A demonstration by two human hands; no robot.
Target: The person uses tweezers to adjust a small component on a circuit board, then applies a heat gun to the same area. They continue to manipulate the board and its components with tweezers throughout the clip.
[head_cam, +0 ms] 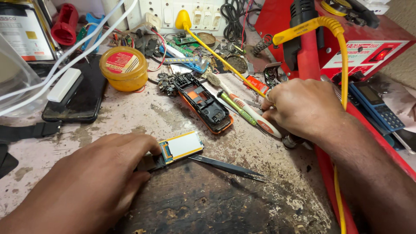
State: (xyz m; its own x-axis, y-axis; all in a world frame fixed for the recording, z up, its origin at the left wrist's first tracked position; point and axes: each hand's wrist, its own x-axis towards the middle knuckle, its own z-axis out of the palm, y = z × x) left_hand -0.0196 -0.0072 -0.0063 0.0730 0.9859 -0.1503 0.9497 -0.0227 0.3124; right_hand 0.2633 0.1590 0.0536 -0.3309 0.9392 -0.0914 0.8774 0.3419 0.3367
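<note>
My left hand (102, 171) rests on the worn workbench and presses down on a small phone circuit board with a white display panel (180, 146). Black tweezers (227, 167) lie just right of that board, untouched. My right hand (301, 106) is further back on the right, fingers closed around something small near the toothbrush and a small red-and-black part (258, 84); what it grips is hidden by the fingers. An opened black and orange phone shell (203, 104) lies between the two hands.
A yellow flux tin (123, 68), a black phone with a white block on it (76, 97), a green screwdriver (236, 108), a white toothbrush (255, 117), a yellow-handled soldering iron (203, 41) and a red power supply (368, 47) crowd the bench. A blue keypad phone (377, 106) lies at the right.
</note>
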